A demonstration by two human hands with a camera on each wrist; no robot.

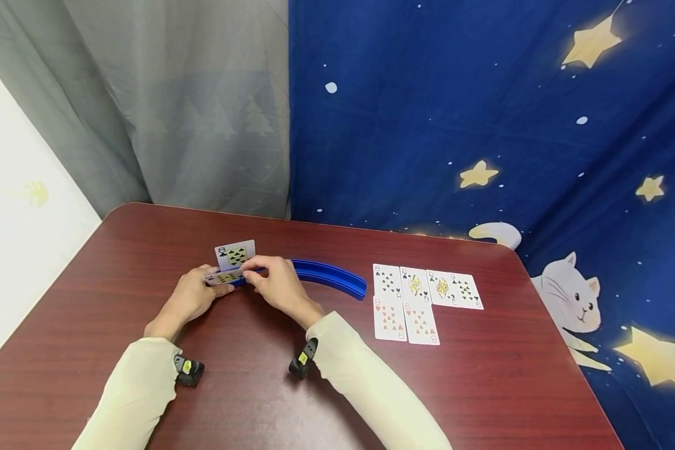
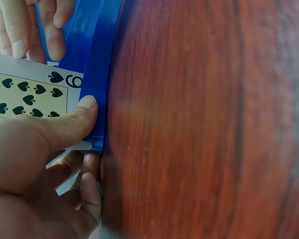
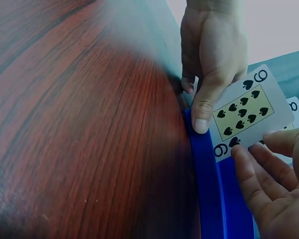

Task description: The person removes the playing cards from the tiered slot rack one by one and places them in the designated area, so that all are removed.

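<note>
A curved blue card holder (image 1: 329, 277) lies across the middle of the table. My left hand (image 1: 194, 294) grips its left end, the thumb on the front wall and fingers beneath or behind, as the left wrist view (image 2: 45, 144) shows. A nine of spades (image 3: 242, 115) leans in the holder near that thumb, tilted. My right hand (image 1: 278, 284) pinches this card at its right edge with thumb and fingertips. Behind it, an eight of clubs (image 1: 235, 254) stands in the holder, partly covered in the right wrist view.
Face-up cards lie in two rows on the right of the table: an eight of hearts (image 1: 422, 324), a nine of hearts (image 1: 390, 319), two face cards (image 1: 414, 285) and black number cards (image 1: 465, 291). Grey and blue curtains (image 1: 371, 125) hang behind the red-brown table (image 1: 247, 387).
</note>
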